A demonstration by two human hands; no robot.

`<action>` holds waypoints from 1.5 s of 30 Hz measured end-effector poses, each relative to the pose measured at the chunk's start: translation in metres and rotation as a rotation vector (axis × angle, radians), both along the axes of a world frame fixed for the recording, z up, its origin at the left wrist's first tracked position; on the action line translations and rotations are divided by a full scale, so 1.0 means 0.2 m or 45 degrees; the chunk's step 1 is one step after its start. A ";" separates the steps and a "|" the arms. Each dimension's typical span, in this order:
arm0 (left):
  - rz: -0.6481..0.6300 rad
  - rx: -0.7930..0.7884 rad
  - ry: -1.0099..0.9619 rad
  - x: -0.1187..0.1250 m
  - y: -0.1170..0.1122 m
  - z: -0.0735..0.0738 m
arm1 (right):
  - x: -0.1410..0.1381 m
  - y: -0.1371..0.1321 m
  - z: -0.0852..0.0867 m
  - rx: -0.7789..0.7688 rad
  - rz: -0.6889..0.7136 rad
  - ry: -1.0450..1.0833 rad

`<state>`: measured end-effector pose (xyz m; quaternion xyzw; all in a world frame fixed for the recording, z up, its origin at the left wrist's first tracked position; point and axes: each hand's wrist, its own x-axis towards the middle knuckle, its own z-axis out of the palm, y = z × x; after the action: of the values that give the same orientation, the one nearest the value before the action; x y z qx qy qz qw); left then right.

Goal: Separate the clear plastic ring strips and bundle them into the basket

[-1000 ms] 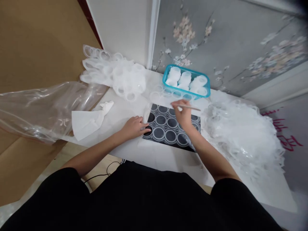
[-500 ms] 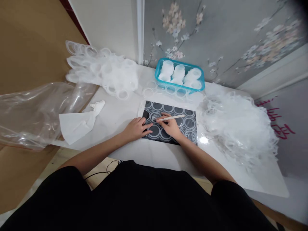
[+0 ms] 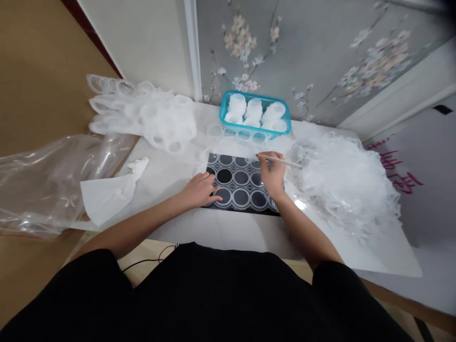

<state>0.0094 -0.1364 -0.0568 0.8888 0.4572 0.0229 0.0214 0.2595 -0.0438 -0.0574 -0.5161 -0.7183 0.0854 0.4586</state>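
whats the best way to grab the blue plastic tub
Probably hold the blue plastic tub by its rim at both short ends, from above: the rim shows bare there, while one long side faces the floral wall panel and translucent rings lie along the other.

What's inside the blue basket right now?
The blue basket holds white, round-edged pieces, seemingly stacked in clusters. Lower pieces and the basket's bottom directly beneath them are covered.

Only writing I can spot on my feed is some pinkish-red handwriting (image 3: 391, 162) on the pale panel (image 3: 432, 161) over at far right. Looks like a few Chinese characters running on a slant, but they're too skewed and soft for me to read reliably.
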 end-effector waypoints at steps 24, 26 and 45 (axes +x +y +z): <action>-0.150 0.071 -0.052 0.20 0.07 -0.08 | 0.02 -0.24 -0.18 -0.225 0.531 -0.388; -0.171 0.054 -0.034 0.20 0.07 -0.07 | 0.03 -0.19 -0.14 -0.135 0.599 -0.576; -0.281 0.072 0.003 0.47 0.16 -0.05 | 0.28 -0.21 -0.19 -0.434 0.411 0.058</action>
<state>0.1028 -0.1046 -0.0664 0.9340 0.3557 0.0322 -0.0021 0.3152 -0.0867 -0.0958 -0.4624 -0.7562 0.2894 0.3613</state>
